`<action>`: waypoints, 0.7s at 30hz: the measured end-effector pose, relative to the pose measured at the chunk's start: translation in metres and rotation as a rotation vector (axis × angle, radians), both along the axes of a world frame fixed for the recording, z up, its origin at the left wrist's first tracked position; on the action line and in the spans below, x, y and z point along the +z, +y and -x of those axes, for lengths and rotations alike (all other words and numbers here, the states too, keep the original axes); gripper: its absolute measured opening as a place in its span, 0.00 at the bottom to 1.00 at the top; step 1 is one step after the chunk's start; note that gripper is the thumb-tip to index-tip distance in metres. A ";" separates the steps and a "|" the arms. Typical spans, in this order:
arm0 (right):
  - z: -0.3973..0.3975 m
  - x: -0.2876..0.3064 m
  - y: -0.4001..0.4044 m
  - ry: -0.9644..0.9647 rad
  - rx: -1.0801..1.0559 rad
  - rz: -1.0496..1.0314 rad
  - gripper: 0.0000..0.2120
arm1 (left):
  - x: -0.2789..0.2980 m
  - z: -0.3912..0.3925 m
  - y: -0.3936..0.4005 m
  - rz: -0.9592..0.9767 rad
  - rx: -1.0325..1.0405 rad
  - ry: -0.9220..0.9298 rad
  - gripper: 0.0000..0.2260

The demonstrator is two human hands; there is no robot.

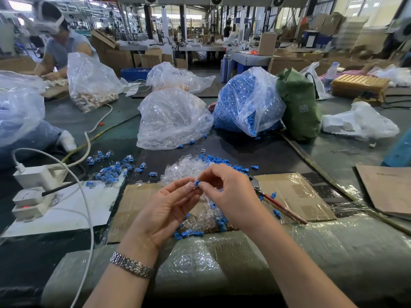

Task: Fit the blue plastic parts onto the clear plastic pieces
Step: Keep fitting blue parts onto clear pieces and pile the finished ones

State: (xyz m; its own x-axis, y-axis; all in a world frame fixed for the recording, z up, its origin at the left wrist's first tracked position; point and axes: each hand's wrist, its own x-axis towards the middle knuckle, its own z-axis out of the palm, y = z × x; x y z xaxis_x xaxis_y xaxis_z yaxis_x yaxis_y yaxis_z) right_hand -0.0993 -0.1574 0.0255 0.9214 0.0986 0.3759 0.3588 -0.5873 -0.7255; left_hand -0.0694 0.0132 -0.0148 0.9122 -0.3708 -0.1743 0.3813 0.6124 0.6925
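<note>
My left hand pinches a small clear plastic piece at its fingertips. My right hand pinches a small blue part and holds it against that clear piece. Both hands meet above a loose pile of clear pieces. Loose blue parts lie scattered just beyond the pile. A heap of joined blue-and-clear pieces lies to the left. More clear and blue pieces sit under my hands on the cardboard sheet.
A bag of clear pieces and a bag of blue parts stand behind the pile. Red-handled pliers lie to the right. A white power strip with cables sits left. A person works at the far left.
</note>
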 end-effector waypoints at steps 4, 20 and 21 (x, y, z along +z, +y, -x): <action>0.003 0.002 -0.005 -0.026 0.020 0.066 0.01 | 0.002 0.002 0.003 -0.133 -0.040 -0.092 0.11; -0.002 -0.005 -0.042 0.164 -0.283 0.273 0.15 | 0.007 0.005 0.004 -0.327 0.054 -0.246 0.10; -0.003 -0.009 -0.053 0.278 -0.420 0.433 0.21 | 0.005 0.004 0.004 -0.317 0.058 -0.241 0.10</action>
